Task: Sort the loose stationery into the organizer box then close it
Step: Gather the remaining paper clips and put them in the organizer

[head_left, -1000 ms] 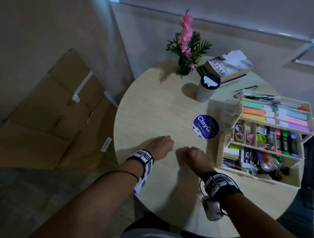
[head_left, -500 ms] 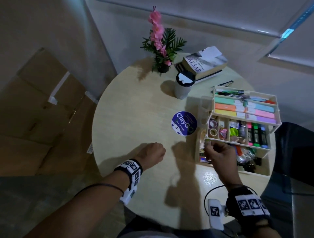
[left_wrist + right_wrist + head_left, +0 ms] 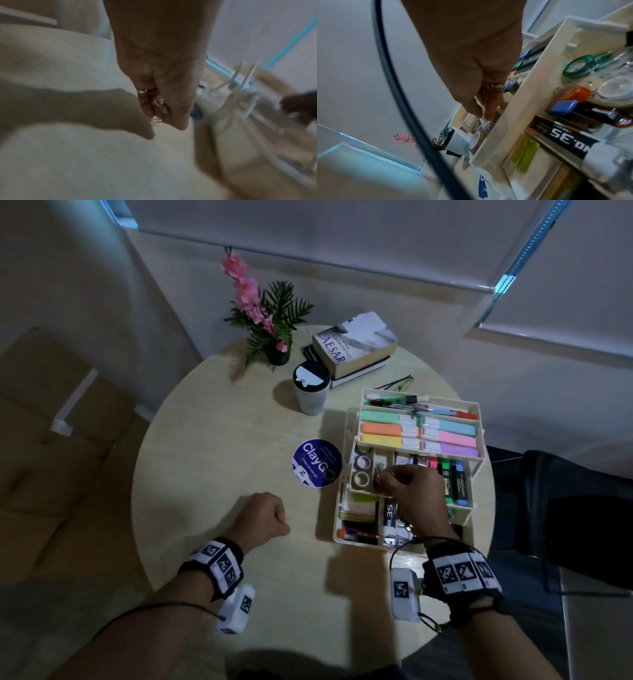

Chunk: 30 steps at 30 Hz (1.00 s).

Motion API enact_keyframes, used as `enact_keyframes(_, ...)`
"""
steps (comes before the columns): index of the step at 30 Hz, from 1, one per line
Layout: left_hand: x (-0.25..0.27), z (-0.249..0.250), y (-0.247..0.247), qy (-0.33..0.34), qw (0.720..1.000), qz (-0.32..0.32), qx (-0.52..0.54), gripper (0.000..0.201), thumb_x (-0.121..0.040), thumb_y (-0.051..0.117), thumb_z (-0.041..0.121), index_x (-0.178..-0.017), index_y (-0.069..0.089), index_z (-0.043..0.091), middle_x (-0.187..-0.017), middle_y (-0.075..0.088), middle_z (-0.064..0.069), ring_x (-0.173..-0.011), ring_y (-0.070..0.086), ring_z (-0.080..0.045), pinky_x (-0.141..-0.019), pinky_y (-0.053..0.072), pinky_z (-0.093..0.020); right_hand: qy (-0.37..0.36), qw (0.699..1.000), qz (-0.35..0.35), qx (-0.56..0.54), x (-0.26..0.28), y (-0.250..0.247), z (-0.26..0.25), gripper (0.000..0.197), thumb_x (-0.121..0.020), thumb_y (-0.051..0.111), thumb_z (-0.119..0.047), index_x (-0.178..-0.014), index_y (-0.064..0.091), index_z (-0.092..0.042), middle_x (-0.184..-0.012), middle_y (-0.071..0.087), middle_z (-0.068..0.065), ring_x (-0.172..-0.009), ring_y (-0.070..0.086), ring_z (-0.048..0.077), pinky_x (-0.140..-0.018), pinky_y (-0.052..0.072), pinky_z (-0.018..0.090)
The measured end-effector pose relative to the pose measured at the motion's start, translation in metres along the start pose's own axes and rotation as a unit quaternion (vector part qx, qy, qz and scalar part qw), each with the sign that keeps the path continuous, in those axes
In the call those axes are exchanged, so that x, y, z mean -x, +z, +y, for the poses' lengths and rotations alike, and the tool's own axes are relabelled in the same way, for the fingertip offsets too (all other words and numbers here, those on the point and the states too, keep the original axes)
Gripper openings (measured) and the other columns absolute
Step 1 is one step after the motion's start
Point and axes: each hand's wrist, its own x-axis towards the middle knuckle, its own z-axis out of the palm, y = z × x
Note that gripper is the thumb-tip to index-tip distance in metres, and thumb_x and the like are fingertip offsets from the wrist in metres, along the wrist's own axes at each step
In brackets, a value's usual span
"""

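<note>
The cream tiered organizer box stands open at the table's right, holding pastel highlighters, markers and tape rolls. My right hand hovers over the middle tier beside the tape rolls, fingertips pinched together on small wire paper clips. In the right wrist view the pinched right hand points down into that compartment behind the organizer wall. My left hand rests as a fist on the table left of the box. In the left wrist view, that left hand grips paper clips, which poke out from the curled fingers.
On the round table stand a lidded cup, stacked books, a potted pink flower, glasses and a round blue sticker. A dark chair is at the right, flattened cardboard on the floor at the left.
My right hand has left the table's middle, where it met the left hand, and moved right over the box's middle tier. The left hand stays clenched near its old spot.
</note>
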Motion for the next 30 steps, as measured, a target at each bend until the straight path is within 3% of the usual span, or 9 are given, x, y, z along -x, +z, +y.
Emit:
enact_keyframes(5,-0.007,0.106,0.011,0.113,0.966,0.065,0.221,0.017,-0.070,0.082,0.002,-0.067,0.069,0.012,-0.065,0.070,0.003,-0.055,0.058,0.002,-0.060,0.050,-0.020,0.016,0.999,0.017,-0.036,0.008,-0.030,0.016,0.026,-0.095,0.075,-0.018,-0.119,0.077,-0.009,-0.102,0.081,0.003,-0.086,0.077,0.012,-0.081,0.065,0.037)
enact_keyframes(9,-0.029,0.164,0.039,0.174,0.959,0.103,0.197,0.016,-0.077,0.079,0.007,-0.072,0.069,0.018,-0.065,0.066,0.010,-0.059,0.061,-0.002,-0.059,0.055,-0.025,-0.008,0.990,0.123,-0.062,0.008,-0.078,0.014,0.014,-0.095,0.074,-0.015,-0.107,0.080,-0.014,-0.088,0.078,-0.005,-0.081,0.076,0.011,-0.077,0.062,0.032)
enact_keyframes(14,-0.043,0.171,0.060,0.189,0.967,0.150,0.081,0.003,-0.087,0.081,0.020,-0.085,0.079,0.021,-0.083,0.075,0.006,-0.074,0.065,-0.007,-0.066,0.060,-0.034,-0.090,0.972,0.214,0.036,-0.022,-0.115,0.016,0.012,-0.092,0.070,-0.016,-0.102,0.077,-0.014,-0.085,0.070,0.000,-0.076,0.066,0.018,-0.069,0.047,0.025)
enact_keyframes(18,-0.036,0.166,0.049,0.224,0.957,0.156,0.093,0.012,-0.089,0.081,0.032,-0.095,0.083,0.021,-0.086,0.077,0.008,-0.075,0.064,-0.001,-0.068,0.054,-0.020,-0.044,0.970,0.207,0.121,-0.058,-0.117,0.037,0.038,-0.097,0.068,-0.030,-0.128,0.065,-0.008,-0.124,0.060,0.019,-0.118,0.056,0.035,-0.092,0.042,0.031)
enact_keyframes(21,-0.037,0.161,0.028,0.186,0.938,0.236,0.174,0.020,-0.095,0.075,0.030,-0.080,0.077,0.017,-0.067,0.069,0.010,-0.060,0.063,-0.006,-0.056,0.049,-0.015,0.045,0.986,0.139,0.075,-0.076,-0.117,0.040,0.044,-0.103,0.060,-0.030,-0.137,0.060,-0.002,-0.129,0.065,0.022,-0.120,0.061,0.038,-0.094,0.047,0.038)
enact_keyframes(24,-0.056,0.152,0.007,0.067,0.914,0.291,0.276,0.030,-0.101,0.063,0.026,-0.075,0.069,0.012,-0.065,0.068,-0.002,-0.059,0.064,-0.015,-0.054,0.050,-0.024,0.007,0.989,0.125,0.081,-0.079,-0.121,0.036,0.022,-0.103,0.058,-0.015,-0.108,0.074,-0.001,-0.100,0.075,0.020,-0.090,0.066,0.035,-0.072,0.039,0.030)
enact_keyframes(26,-0.077,0.141,-0.001,-0.023,0.917,0.234,0.322,0.030,-0.104,0.053,0.028,-0.087,0.070,0.010,-0.082,0.073,-0.006,-0.074,0.068,-0.022,-0.066,0.055,-0.033,-0.024,0.987,0.123,0.097,-0.075,-0.123,0.039,0.016,-0.100,0.061,-0.011,-0.097,0.075,-0.004,-0.089,0.075,0.016,-0.077,0.063,0.027,-0.068,0.037,0.028)
enact_keyframes(28,-0.104,0.121,0.005,-0.110,0.918,0.088,0.371,0.036,-0.107,0.044,0.040,-0.106,0.067,0.011,-0.108,0.073,-0.010,-0.095,0.068,-0.024,-0.085,0.055,-0.039,-0.042,0.985,0.124,0.116,-0.071,-0.124,0.043,0.015,-0.100,0.060,-0.011,-0.094,0.073,-0.007,-0.087,0.075,0.014,-0.077,0.064,0.027,-0.068,0.039,0.028)
enact_keyframes(30,-0.126,0.104,0.014,-0.173,0.888,-0.060,0.422,0.064,-0.100,0.040,0.068,-0.126,0.061,0.013,-0.124,0.069,-0.012,-0.111,0.065,-0.028,-0.094,0.054,-0.042,-0.055,0.980,0.135,0.138,-0.064,-0.122,0.046,0.018,-0.103,0.057,-0.014,-0.098,0.072,-0.008,-0.092,0.073,0.013,-0.080,0.063,0.026,-0.069,0.041,0.029)
